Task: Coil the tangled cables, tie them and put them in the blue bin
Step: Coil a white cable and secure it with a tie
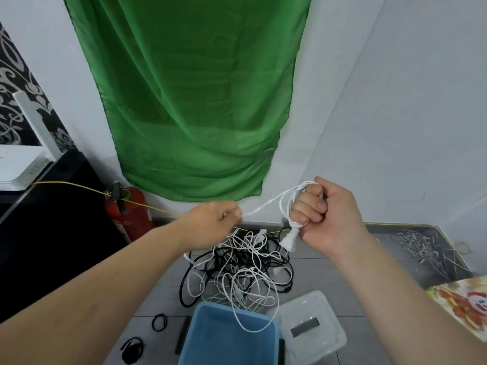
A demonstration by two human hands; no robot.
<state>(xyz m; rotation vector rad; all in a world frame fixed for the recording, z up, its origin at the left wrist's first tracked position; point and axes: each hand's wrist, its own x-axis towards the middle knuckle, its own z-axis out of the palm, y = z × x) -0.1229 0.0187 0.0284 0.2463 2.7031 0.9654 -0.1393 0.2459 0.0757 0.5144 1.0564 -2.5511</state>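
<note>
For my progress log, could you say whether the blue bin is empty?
Nearly empty: the visible part of the blue bin holds only a loose white cable loop.

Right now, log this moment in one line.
step: coiling; right hand: grips white cable coil; left hand: pinches its strand; cable pile: tangled; blue bin: loop over rim

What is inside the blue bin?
Only a loop of white cable drooping over the rim of the blue bin. No coiled cables show; its near end is out of the picture.
</note>
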